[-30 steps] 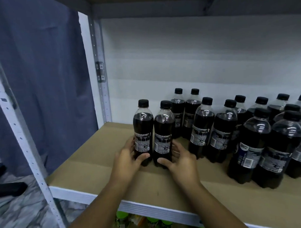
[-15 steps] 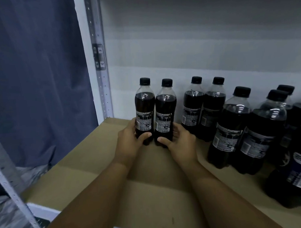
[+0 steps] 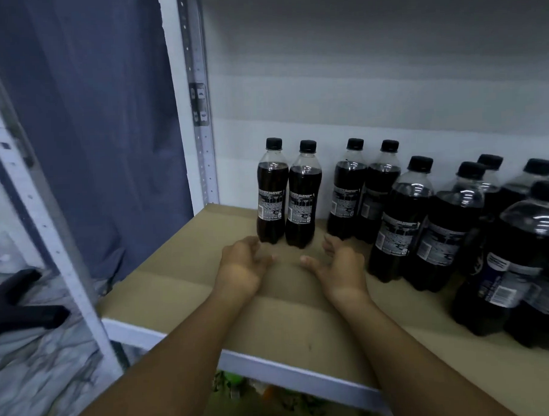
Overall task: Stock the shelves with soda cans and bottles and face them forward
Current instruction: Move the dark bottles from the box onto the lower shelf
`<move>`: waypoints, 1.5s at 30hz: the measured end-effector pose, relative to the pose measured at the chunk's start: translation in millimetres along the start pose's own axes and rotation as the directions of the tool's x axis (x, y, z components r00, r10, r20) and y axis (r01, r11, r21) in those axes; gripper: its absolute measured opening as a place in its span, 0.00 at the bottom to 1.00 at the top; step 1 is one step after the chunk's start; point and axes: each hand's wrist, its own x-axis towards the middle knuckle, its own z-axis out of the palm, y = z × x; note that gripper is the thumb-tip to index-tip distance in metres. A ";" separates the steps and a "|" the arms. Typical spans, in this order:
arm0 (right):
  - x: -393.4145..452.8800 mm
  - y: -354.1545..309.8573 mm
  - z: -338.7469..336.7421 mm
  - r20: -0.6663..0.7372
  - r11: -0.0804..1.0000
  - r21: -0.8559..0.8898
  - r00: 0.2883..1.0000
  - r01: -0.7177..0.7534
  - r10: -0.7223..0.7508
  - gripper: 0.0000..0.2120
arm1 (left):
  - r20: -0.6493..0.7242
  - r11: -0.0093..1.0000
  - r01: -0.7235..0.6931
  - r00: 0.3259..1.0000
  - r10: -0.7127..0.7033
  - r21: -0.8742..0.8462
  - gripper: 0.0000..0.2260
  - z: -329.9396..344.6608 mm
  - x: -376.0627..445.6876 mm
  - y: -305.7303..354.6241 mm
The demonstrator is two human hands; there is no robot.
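Two dark cola bottles with black caps stand upright side by side at the back left of the shelf, one on the left point(image 3: 272, 192) and one on the right point(image 3: 303, 196), their white-print back labels facing me. My left hand point(image 3: 242, 265) and my right hand point(image 3: 339, 267) hover just in front of them, fingers loosely curved and holding nothing, a small gap away from the bottles. More cola bottles point(image 3: 401, 222) of the same kind stand in rows to the right.
The shelf point(image 3: 182, 282) is lined with brown cardboard and has a white metal front rail point(image 3: 291, 375). A white perforated upright point(image 3: 197, 95) stands at the back left, with a blue curtain point(image 3: 102, 120) beside it. Green-topped goods point(image 3: 232, 380) show on the shelf below.
Both hands slid the two bottles back toward the wall, then let go and drew back a little. The bottles now stand free.
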 end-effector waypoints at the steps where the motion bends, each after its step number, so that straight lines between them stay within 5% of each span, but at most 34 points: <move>1: -12.7 -1.0 -4.0 0.016 1.000 0.015 1.000 -0.018 0.017 0.36 | 0.012 1.000 -0.005 1.000 0.005 -0.007 0.25 -1.2 -13.0 0.3; 6: -90.5 -7.4 -35.5 0.028 1.000 -0.002 1.000 -0.008 0.008 0.36 | 0.089 1.000 -0.030 0.996 0.030 -0.006 0.25 -14.4 -90.8 5.2; 12: -190.9 -20.6 -68.8 0.003 0.996 0.059 0.998 0.063 -0.063 0.28 | 0.014 0.996 -0.060 0.998 0.061 -0.064 0.17 -36.0 -184.7 3.8; 18: -278.9 10.5 -44.9 0.045 0.985 0.163 0.997 0.059 -0.067 0.25 | 0.053 0.972 0.155 0.988 -0.148 -0.179 0.17 -30.0 -285.1 -44.8; 22: -337.4 47.0 -15.8 0.242 0.994 0.075 0.968 -0.085 0.064 0.28 | 0.103 0.924 0.379 0.922 -0.373 -0.047 0.21 -9.0 -347.3 -101.6; 26: -388.1 73.5 17.0 0.464 0.976 -0.086 0.859 -0.200 0.217 0.30 | 0.020 0.864 0.504 0.863 -0.504 0.021 0.28 6.2 -389.4 -134.6; 29: -410.9 84.2 39.0 0.612 0.964 -0.137 0.746 -0.228 0.263 0.32 | -0.083 0.762 0.648 0.759 -0.646 0.001 0.20 13.2 -410.4 -143.9; 33: -416.6 91.8 55.0 0.641 0.962 -0.250 0.727 -0.106 0.246 0.28 | -0.114 0.603 0.797 0.596 -0.795 -0.038 0.03 25.2 -421.9 -154.9; 39: -410.5 97.4 59.6 0.692 0.950 -0.305 0.699 0.059 0.179 0.23 | -0.241 0.576 0.810 0.540 -0.807 -0.115 0.15 42.1 -422.7 -162.5; 45: -411.1 102.3 64.6 0.712 0.953 -0.285 0.689 0.105 0.137 0.12 | -0.270 0.631 0.764 0.585 -0.765 -0.133 0.19 45.7 -428.6 -165.0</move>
